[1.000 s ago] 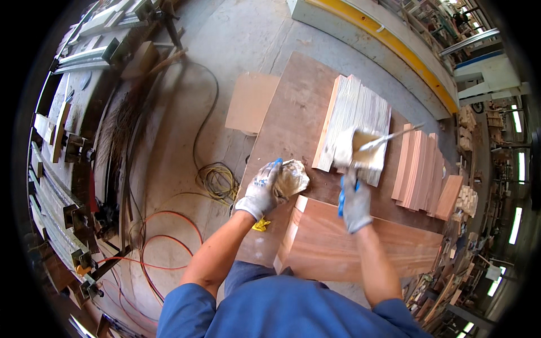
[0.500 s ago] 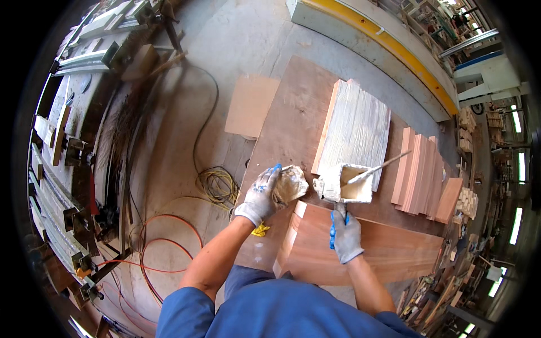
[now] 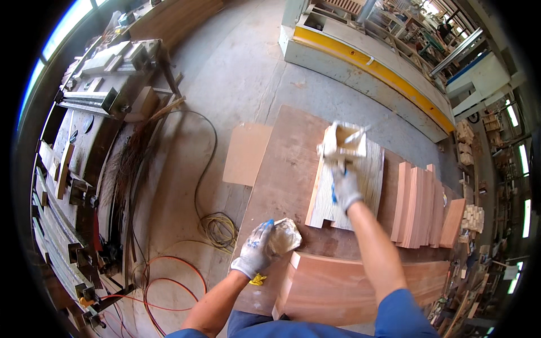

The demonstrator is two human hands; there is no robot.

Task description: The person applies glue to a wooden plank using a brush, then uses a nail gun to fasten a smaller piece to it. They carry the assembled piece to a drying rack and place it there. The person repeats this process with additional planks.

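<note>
In a grey glove with blue fingertips, my left hand is closed on the side of a glue-crusted, cream-coloured lump, perhaps a pot, by the near left of the brown board. My right hand, gloved alike, grips the handle of a square, open glue box. Whitish crust covers the box, and a pale stick, blurred, leans inside it. Under the box and hand lies a row of wooden strips coated with white, streaky glue. My right arm reaches forward over them.
Bare reddish strips stand in a row at the right. A large wooden block lies nearest me. Yellow cloth sits by my left wrist. Hoses coil on the floor at left. A yellow-striped machine stands beyond.
My right hand has carried the glue box forward from the near end of the coated strips to their far end. My left hand still holds the crusted lump. The whole view has shifted.
</note>
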